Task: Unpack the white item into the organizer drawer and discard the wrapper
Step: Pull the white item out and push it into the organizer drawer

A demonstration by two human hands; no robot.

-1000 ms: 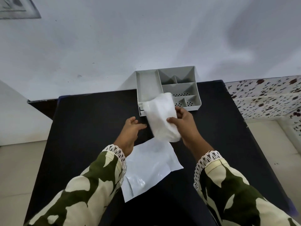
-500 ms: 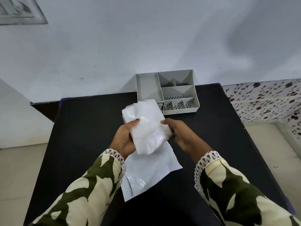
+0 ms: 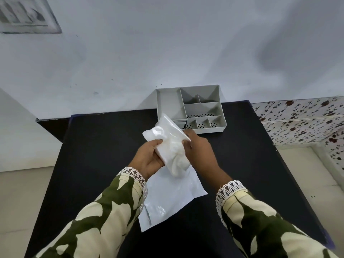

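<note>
While both hands (image 3: 149,159) (image 3: 200,152) are gripping the wrapped white item (image 3: 170,144), its long axis is pointing toward the organizer (image 3: 189,108) just beyond.

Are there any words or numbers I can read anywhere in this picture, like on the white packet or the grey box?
No text can be read anywhere.
White packet in both hands: no print shows.
Flat white wrapper on the table: blank.
Grey organizer: no label, only dot holes.
Framed picture on the wall: too blurred to tell.
</note>
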